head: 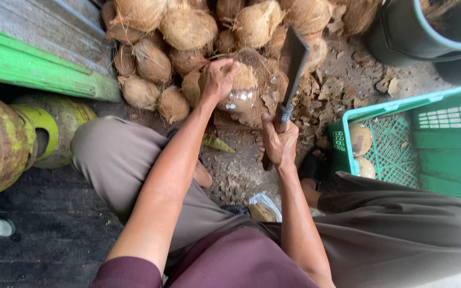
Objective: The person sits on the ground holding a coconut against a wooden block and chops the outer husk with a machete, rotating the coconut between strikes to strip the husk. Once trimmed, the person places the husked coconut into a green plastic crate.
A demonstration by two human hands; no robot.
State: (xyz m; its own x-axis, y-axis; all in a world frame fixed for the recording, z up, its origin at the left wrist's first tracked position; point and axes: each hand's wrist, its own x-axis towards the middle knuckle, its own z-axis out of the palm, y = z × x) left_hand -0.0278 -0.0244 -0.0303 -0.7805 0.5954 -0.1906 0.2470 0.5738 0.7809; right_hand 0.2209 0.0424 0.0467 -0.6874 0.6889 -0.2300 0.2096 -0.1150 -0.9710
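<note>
On the dirt floor ahead of the knees, against the green-edged step at left, lies a heap of husked coconuts. Green crate at right edge of floor holds two pale shelled pieces. Working coconut sits at the near edge of the heap, partly stripped — glossy patch below, fibre above. Judged heavy, rigid, round, so prone to roll; fibrous top gives the surer hold, smooth patch likely slick. Left hand is clamped over its top. Right hand is closed round the handle of a cleaver, blade raised just beside the nut. Hidden: the nut's far side and base, left fingertips, blade edge — seen side-on only.
</note>
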